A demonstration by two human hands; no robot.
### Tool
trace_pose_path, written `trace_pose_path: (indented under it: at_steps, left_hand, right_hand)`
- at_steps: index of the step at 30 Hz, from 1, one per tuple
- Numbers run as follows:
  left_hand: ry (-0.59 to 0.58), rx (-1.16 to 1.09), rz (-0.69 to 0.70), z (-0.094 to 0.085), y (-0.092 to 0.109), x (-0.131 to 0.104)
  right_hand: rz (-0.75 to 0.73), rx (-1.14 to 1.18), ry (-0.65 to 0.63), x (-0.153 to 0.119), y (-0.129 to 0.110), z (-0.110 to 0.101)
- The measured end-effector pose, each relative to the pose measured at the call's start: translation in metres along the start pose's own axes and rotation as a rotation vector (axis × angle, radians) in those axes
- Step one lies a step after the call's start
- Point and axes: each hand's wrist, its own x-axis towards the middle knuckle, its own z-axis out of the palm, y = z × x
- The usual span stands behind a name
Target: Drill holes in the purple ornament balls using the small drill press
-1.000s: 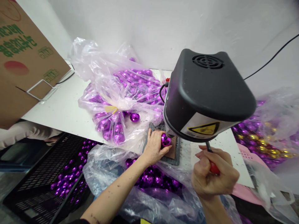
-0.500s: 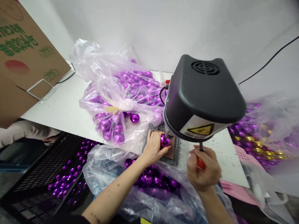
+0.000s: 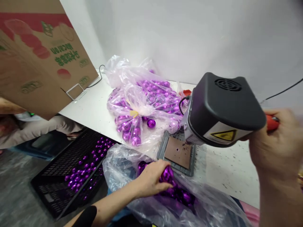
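Observation:
My left hand (image 3: 152, 178) is over an open clear plastic bag (image 3: 118, 162) at the table's near edge. Its thumb and fingers curl around a shiny purple ball (image 3: 167, 174), slightly blurred, just above the other purple balls (image 3: 187, 197) in the bag. My right hand (image 3: 279, 142) grips the red knob of a lever handle (image 3: 272, 123), raised at the side of a black-housed press machine (image 3: 227, 104). Under the machine's head lies a grey base with a brown pad (image 3: 178, 152); a small hole shows in the pad, with no ball on it.
Tied plastic bags of purple balls (image 3: 156, 94) lie at the back of the white table (image 3: 92, 116), with a loose ball (image 3: 151, 123) beside them. A black crate (image 3: 54, 171) of purple balls stands lower left. A cardboard box (image 3: 52, 63) and a seated person's leg (image 3: 47, 129) are left.
My left hand has moved from the pad down to the bag; the ball on the pad is gone. My right hand has swung the lever up and right. The camera view has shifted left.

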Motion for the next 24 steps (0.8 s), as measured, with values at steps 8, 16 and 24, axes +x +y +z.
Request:
trace_pose_path:
  at_steps: [8, 16, 24]
  left_hand:
    - [-0.072, 0.142, -0.066, -0.014, -0.003, -0.010]
    - [0.334, 0.500, -0.060, -0.109, -0.051, 0.108]
    - [0.265, -0.158, -0.117, -0.113, -0.042, 0.099]
  right_hand:
    - [0.128, 0.034, 0.004, -0.001, 0.002, 0.002]
    - [0.093, 0.090, -0.068, 0.001, 0.003, 0.001]
    - [0.034, 0.130, -0.100, 0.001, -0.003, -0.003]
